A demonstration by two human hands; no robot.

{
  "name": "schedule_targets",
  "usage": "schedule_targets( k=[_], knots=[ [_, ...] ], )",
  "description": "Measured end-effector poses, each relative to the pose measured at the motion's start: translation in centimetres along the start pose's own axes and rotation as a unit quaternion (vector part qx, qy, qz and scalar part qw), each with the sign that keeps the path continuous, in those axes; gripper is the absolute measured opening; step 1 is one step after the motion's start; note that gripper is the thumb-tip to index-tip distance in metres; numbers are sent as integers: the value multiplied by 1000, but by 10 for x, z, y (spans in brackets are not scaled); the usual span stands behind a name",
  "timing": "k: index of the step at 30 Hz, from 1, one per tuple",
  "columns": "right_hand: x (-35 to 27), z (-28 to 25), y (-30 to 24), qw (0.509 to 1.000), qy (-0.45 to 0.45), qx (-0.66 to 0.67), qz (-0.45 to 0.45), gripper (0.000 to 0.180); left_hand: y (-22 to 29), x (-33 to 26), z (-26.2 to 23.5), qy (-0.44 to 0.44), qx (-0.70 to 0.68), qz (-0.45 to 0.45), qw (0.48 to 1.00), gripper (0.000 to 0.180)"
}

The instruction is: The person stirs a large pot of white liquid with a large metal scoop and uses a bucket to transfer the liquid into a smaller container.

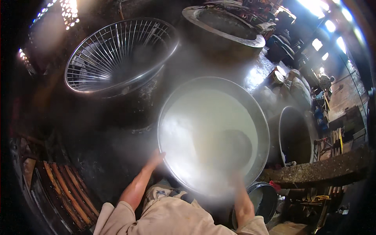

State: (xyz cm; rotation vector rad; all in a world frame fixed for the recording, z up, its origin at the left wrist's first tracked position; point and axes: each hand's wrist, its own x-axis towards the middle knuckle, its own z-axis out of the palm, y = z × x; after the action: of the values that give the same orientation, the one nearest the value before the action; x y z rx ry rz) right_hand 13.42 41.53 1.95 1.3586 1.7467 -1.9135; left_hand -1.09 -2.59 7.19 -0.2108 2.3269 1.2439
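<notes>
A large round metal vat [265, 129] in front of me holds pale, milky, steaming liquid [199, 113]. My left hand [157, 156] grips its rim at the near left. Over the near right part of the vat, my right hand [235, 181] is blurred by steam, its fingers hidden. Just beyond that hand, a dark round shape [237, 147] shows in the liquid. Whether it is a bowl-like scoop or a shadow, I cannot tell, nor whether the right hand holds it.
A wire-ribbed metal basket [117, 55] tilts at the far left. Behind stands a wide-rimmed vat [250, 41]. An open drum [295, 133] is at right, above a thick beam [321, 168]. A dark bucket [263, 199] sits by my right forearm; wooden slats [68, 192] lie at lower left.
</notes>
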Motion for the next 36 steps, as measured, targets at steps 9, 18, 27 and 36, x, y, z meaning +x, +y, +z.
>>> schedule_targets(
  k=[9, 18, 27, 36],
  knots=[
    [-42, -136, -75, 819, 425, -350, -165, 35, 24, -20, 1, 15, -9, -22, 1000, 53],
    [-156, 17, -184, 776, 329, -294, -450, 41, 22, -5, -31, -117, 25, 6, 993, 54],
    [-53, 211, -267, 806, 190, -424, -366, 54, 44, 68, -62, -9, 71, 44, 996, 37],
    [29, 318, -250, 796, 160, -501, -299, 31, 39, 80, -78, -45, 111, 59, 991, 33]
  ],
)
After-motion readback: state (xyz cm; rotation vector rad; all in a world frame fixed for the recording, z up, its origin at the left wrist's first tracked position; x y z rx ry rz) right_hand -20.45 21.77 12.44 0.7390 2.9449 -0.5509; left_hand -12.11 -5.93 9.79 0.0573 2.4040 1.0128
